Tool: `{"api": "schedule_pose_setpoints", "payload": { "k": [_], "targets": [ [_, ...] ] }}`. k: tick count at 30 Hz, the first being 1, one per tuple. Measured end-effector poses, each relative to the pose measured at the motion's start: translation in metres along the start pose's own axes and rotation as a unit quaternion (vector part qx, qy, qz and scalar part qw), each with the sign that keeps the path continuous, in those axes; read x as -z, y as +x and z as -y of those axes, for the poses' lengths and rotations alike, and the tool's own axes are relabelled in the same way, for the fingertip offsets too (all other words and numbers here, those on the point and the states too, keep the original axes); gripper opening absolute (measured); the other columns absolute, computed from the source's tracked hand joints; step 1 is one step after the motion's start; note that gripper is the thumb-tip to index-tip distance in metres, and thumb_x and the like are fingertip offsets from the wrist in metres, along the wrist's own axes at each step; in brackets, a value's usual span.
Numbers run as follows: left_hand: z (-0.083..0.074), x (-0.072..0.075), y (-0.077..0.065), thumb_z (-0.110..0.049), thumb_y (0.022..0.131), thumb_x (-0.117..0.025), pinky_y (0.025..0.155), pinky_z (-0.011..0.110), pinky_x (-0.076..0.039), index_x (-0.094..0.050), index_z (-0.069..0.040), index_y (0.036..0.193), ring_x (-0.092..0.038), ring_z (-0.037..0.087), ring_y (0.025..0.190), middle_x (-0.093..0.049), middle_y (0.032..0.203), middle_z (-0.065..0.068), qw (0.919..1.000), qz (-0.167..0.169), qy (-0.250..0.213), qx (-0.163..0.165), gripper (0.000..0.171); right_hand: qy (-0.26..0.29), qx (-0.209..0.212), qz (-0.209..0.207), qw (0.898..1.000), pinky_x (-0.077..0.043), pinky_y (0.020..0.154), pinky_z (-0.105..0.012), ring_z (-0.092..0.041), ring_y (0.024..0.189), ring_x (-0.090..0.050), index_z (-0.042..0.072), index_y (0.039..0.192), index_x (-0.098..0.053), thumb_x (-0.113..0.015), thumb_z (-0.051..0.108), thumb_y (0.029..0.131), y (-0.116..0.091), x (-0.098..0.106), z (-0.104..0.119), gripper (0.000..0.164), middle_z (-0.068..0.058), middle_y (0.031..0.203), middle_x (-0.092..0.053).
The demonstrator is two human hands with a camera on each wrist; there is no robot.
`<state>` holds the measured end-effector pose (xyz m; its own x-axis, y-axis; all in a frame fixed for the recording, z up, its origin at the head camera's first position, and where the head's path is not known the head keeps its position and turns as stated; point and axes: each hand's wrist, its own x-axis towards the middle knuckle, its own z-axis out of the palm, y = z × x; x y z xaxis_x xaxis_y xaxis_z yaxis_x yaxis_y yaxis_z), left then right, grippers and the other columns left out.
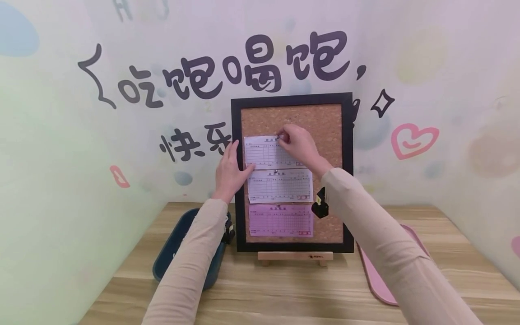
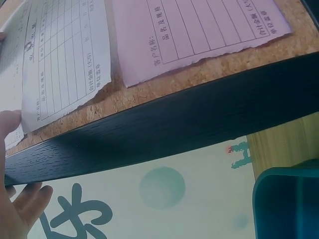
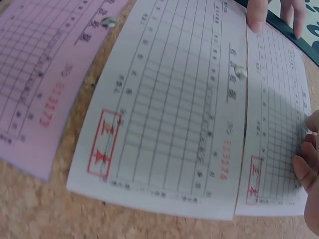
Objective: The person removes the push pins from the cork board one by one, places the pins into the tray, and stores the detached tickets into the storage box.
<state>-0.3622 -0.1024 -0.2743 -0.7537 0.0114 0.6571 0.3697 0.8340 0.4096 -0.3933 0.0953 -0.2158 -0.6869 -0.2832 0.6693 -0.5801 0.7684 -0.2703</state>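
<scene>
A black-framed cork board [image 1: 328,135] stands upright with three printed receipt slips in a column. My left hand [image 1: 230,171] grips its left edge, fingers behind the frame and thumb over the lower left corner of the top white slip [image 1: 262,152]. At that slip's upper edge, my right hand [image 1: 299,143] pinches a small pushpin [image 1: 277,137] against the board. Its fingers cover the slip's upper right part. Below, the middle white slip [image 1: 280,187] and the pink slip [image 1: 280,221] each hang from a pin at the top.
A small wooden easel [image 1: 295,256] supports the board on a wood-grain table [image 1: 284,293]. To the left stands a dark blue bin [image 1: 162,259], partly behind the left sleeve. A pink tray [image 1: 378,284] lies at right, partly under the right arm. A lettered wall [image 1: 122,180] rises behind.
</scene>
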Motion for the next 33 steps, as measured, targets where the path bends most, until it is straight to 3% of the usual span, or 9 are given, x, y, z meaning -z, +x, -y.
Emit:
{"api": "schedule_pose_setpoints", "payload": {
  "k": [17,26,33],
  "targets": [
    [-0.0006,-0.0006,-0.0002,-0.032,0.079,-0.069,0.100,0.044,-0.038,-0.029,-0.006,0.141,-0.041,0.033,0.126,-0.033,0.143,0.019,1.0000,-0.002,-0.006,-0.003,0.077,0.030,-0.052,-0.038,0.997,-0.042,0.065,-0.031,-0.019,0.074,-0.052,0.002,0.094,-0.063,-0.057,0.009,0.086,0.0000,-0.0083,0.0051,0.012,-0.009,0.085,-0.060],
    [0.0003,-0.0012,-0.0004,-0.032,0.079,-0.069,0.099,0.045,-0.038,-0.029,-0.006,0.141,-0.041,0.034,0.125,-0.033,0.143,0.019,1.0000,-0.003,-0.004,-0.002,0.078,0.042,-0.089,-0.021,0.995,-0.040,0.065,-0.029,-0.018,0.075,-0.051,0.004,0.095,-0.062,-0.057,0.010,0.086,0.0017,-0.0086,0.0088,0.012,-0.008,0.085,-0.057],
    [0.0013,-0.0020,-0.0002,-0.032,0.079,-0.069,0.099,0.045,-0.038,-0.029,-0.006,0.141,-0.041,0.034,0.125,-0.034,0.143,0.019,1.0000,-0.005,-0.006,-0.004,0.079,0.049,-0.091,-0.011,0.995,-0.041,0.066,-0.029,-0.019,0.076,-0.051,0.004,0.094,-0.062,-0.057,0.010,0.087,0.0004,-0.0069,0.0095,0.011,-0.008,0.087,-0.058]
  ]
}}
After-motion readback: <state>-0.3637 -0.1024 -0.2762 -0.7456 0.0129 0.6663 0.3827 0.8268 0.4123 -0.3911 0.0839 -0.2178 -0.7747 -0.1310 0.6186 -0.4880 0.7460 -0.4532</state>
